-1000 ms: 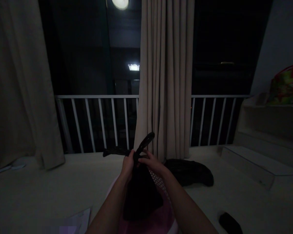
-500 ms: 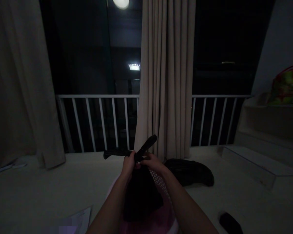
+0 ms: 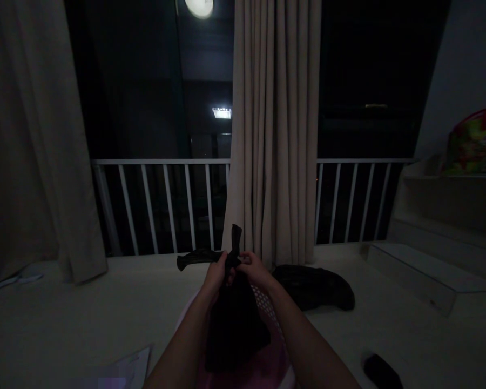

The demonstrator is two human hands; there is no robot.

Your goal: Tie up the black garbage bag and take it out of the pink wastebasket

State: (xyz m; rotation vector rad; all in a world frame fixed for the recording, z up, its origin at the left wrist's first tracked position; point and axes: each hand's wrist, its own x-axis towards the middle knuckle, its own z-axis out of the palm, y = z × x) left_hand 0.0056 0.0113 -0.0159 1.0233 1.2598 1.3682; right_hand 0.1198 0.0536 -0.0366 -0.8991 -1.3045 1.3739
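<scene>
Near centre, low in the scene: the left hand (image 3: 215, 275) and the right hand (image 3: 254, 268) are meeting, almost touching, at the top of a black bag (image 3: 233, 329).
Left hand: it is curling closed around the gathered neck of the black bag.
Right hand: its fingers are pressing together, pinching the same neck from the right.
Straps: 2 black straps are sticking out above the hands; the left strap (image 3: 194, 259) is pointing left and lying almost level, and the upright strap (image 3: 236, 240) is rising nearly straight up.
Black bag: it is hanging between the forearms, over a pink basket (image 3: 267, 370) with white mesh (image 3: 263, 302) showing on its right.
Right of the hands: a dark garment (image 3: 314, 286) is lying on the pale floor (image 3: 85, 308), close to the right hand but apart from it.
Near right: a small dark object (image 3: 380, 370) is lying alone, too dim to identify.
Near left: a sheet of paper (image 3: 125, 367) is lying on the floor.
Far: a beige curtain (image 3: 275, 135) is hanging behind the straps, in front of a white railing (image 3: 162, 161).
Far right: a colourful bag (image 3: 473, 141) is sitting on a ledge (image 3: 449, 175).
</scene>
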